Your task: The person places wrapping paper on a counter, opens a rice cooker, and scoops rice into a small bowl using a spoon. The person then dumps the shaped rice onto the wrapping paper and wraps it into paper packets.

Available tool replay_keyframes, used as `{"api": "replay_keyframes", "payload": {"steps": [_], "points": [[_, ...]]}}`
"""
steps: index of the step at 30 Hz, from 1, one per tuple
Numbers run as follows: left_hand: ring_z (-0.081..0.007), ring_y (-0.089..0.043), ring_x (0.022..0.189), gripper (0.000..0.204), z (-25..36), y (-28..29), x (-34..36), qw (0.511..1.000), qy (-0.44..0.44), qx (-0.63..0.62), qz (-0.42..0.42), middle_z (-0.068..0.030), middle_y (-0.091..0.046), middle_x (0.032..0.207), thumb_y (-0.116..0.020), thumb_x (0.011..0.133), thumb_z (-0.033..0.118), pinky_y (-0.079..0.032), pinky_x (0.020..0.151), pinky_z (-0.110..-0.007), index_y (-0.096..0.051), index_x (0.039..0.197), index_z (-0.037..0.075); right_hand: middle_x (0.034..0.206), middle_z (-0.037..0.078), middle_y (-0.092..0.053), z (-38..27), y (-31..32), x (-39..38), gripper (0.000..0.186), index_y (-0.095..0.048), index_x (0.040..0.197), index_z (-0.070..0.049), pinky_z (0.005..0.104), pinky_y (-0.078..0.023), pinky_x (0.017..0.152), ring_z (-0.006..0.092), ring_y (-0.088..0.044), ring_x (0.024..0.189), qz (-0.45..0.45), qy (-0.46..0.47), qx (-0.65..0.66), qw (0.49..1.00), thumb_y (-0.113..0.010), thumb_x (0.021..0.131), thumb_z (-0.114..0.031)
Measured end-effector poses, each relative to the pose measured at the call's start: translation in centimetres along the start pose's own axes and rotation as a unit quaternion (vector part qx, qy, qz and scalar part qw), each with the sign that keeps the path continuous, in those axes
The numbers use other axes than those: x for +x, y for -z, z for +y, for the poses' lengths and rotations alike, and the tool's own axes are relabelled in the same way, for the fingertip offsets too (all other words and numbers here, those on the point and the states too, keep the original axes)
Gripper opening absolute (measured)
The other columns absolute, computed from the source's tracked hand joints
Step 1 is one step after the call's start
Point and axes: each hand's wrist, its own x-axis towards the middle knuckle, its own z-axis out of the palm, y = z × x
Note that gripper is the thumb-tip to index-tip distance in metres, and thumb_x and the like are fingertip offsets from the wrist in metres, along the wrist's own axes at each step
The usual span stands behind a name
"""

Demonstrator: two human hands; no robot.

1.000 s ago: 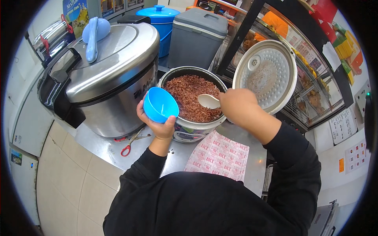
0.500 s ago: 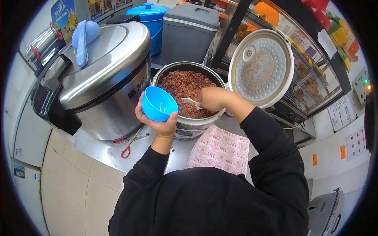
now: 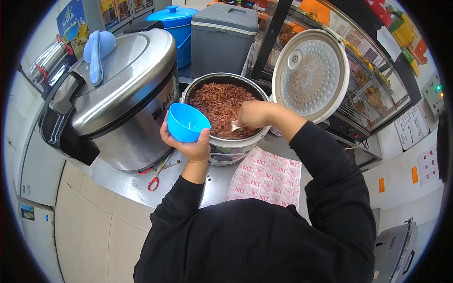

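My left hand (image 3: 192, 147) is wrapped round a blue bowl (image 3: 188, 123), tilted beside the rim of an open rice cooker (image 3: 222, 156). No food shows in the visible part of the bowl. Reddish-brown rice (image 3: 214, 106) fills much of the cooker's pot. Over the pot's right side, my right hand (image 3: 253, 114) is closed on a pale rice scoop (image 3: 236, 126). Its end is in or against the rice, partly hidden by the rice and my fingers. The cooker's lid (image 3: 309, 75) stands raised at the right.
A large steel cooker (image 3: 127, 137) stands left, a blue scoop (image 3: 96, 61) on its lid. Red-handled scissors (image 3: 153, 183) and pink-printed paper (image 3: 264, 177) lie on the metal table (image 3: 122, 188). Behind are a grey bin (image 3: 222, 47), a blue bucket (image 3: 184, 47) and a glass food cabinet (image 3: 377, 104).
My right hand has turned the scoop, so less of it shows and its end now points down into the rice. The whole view has shifted slightly; my left hand still holds the bowl.
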Motion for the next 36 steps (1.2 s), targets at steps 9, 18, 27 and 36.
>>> {"api": "replay_keyframes", "payload": {"steps": [9, 18, 27, 36], "points": [[-0.0248, -0.044, 0.108, 0.083, 5.2, -1.3, 3.8, 0.991, 0.040, 0.074, -0.104, -0.0142, -0.037, 0.122, -0.079, 0.064, 0.024, -0.039, 0.093, -0.037, -0.029, 0.127, 0.003, 0.078, 0.017, -0.063, 0.9, 0.6, -1.6, 0.025, -0.066, 0.081, -0.002, 0.0400, -0.046, 0.065, 0.0315, -0.060, 0.070, 0.125, -0.042, 0.030, 0.991, -0.052, 0.086, -0.021], [-0.0278, -0.053, 0.100, 0.067, 5.7, -7.2, 6.9, 0.846, 0.476, 0.024, -0.239, -0.0165, -0.044, 0.120, -0.064, 0.080, 0.038, -0.049, 0.075, -0.046, -0.030, 0.130, 0.009, 0.080, 0.019, -0.065, -2.9, 3.2, -7.5, 0.019, -0.068, 0.079, -0.002, 0.0389, -0.050, 0.067, 0.0322, -0.064, 0.077, 0.288, -0.166, 0.058, 0.941, -0.055, 0.074, -0.014], [-0.0310, -0.056, 0.102, 0.056, 3.4, -6.2, 7.4, 0.807, 0.542, -0.135, -0.189, -0.0162, -0.051, 0.115, -0.055, 0.081, 0.047, -0.048, 0.081, -0.054, -0.041, 0.121, 0.010, 0.080, 0.017, -0.064, -3.3, 4.0, -10.8, 0.022, -0.065, 0.086, -0.006, 0.0427, -0.049, 0.068, 0.0292, -0.063, 0.076, 0.414, -0.185, 0.006, 0.891, -0.048, 0.080, -0.018], [-0.0271, -0.061, 0.095, 0.053, 5.2, -6.6, 8.7, 0.867, 0.419, -0.037, -0.267, -0.0150, -0.057, 0.111, -0.046, 0.084, 0.047, -0.056, 0.069, -0.043, -0.044, 0.119, 0.008, 0.065, 0.016, -0.060, 0.9, 3.4, -4.5, 0.025, -0.065, 0.081, 0.001, 0.0349, -0.045, 0.060, 0.0220, -0.056, 0.059, 0.298, 0.029, 0.036, 0.953, -0.057, 0.079, -0.022]]}}
